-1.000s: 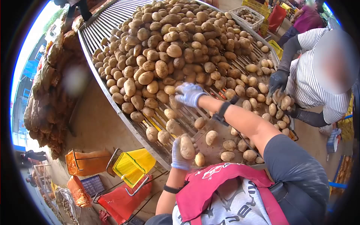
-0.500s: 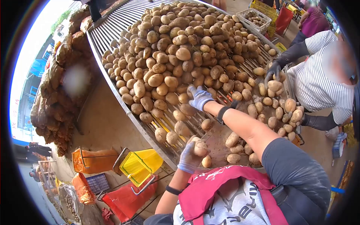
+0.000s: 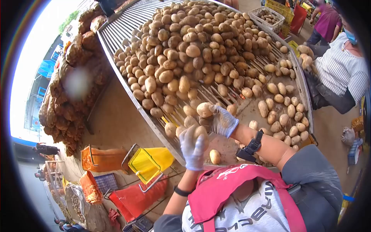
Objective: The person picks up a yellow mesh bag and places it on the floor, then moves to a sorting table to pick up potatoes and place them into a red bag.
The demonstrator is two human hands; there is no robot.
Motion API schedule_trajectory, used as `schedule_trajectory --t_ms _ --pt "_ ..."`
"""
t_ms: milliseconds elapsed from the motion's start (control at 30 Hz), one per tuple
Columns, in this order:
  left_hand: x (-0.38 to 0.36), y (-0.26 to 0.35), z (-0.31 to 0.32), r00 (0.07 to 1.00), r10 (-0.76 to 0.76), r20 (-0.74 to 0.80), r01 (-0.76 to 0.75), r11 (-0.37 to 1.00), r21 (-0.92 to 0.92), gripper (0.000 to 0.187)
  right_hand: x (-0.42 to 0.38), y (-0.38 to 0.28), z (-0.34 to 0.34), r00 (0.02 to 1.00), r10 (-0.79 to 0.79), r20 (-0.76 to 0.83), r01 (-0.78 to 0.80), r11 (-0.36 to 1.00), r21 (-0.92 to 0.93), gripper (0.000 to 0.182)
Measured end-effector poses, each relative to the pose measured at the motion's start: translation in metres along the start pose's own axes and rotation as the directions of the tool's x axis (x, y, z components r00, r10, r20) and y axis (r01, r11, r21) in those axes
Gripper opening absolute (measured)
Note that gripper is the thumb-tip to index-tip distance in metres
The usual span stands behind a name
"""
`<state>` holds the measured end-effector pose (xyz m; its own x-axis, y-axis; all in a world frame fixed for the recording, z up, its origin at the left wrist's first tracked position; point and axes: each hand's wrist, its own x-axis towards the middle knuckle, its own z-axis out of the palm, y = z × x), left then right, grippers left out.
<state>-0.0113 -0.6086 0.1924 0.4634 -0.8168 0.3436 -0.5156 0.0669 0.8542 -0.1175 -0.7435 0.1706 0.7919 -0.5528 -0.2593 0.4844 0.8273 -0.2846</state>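
A large heap of potatoes [image 3: 193, 51] covers the slatted metal table [image 3: 123, 24] in front of me. My left hand [image 3: 192, 149], in a pale glove, is closed around a potato [image 3: 201, 132] near the table's lower edge. Just above and to the right, my right hand [image 3: 224, 121], gloved too, grips a light-brown potato [image 3: 204, 110] between thumb and fingers. The hands are close together, and part of the left one's grip is hidden. A single potato [image 3: 215, 156] lies on the table below my right hand.
Across the table's right side, a person in a striped shirt [image 3: 338, 69] holds several potatoes. Smaller groups of potatoes [image 3: 284, 120] lie on that side. Yellow [image 3: 150, 164] and red [image 3: 139, 197] mesh bags hang on frames at lower left. Stacked sacks [image 3: 73, 92] stand behind them.
My right hand has come back from the heap toward my left hand, now with a potato. My left hand has risen slightly, still holding one. The co-worker has lifted potatoes off the table.
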Motion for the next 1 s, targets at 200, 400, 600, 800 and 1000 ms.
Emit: schedule_trajectory --t_ms 200,400,600,800,1000 --pt "-0.02 0.037 0.033 0.992 -0.022 0.122 0.012 0.996 0.085 0.06 -0.038 0.027 0.004 0.884 -0.447 -0.137 0.322 0.794 -0.515 0.022" --pt "-0.036 -0.001 0.03 0.924 -0.32 0.208 0.364 0.901 -0.234 0.056 -0.039 0.036 0.053 0.753 -0.608 -0.252 0.386 0.718 -0.58 0.045" --pt "-0.032 -0.007 0.016 0.908 -0.343 0.241 0.326 0.939 0.111 0.061 -0.022 0.046 0.016 0.757 -0.648 -0.08 0.252 0.402 -0.88 0.049" --pt "-0.056 -0.045 0.058 0.833 -0.518 0.196 0.549 0.723 -0.42 0.06 -0.003 0.053 -0.02 0.745 -0.638 -0.194 0.174 0.467 -0.867 0.051" --pt "-0.047 -0.055 0.067 0.766 -0.604 0.221 0.634 0.652 -0.416 0.047 -0.015 0.052 -0.003 0.706 -0.694 0.142 0.147 -0.052 -0.988 0.063"
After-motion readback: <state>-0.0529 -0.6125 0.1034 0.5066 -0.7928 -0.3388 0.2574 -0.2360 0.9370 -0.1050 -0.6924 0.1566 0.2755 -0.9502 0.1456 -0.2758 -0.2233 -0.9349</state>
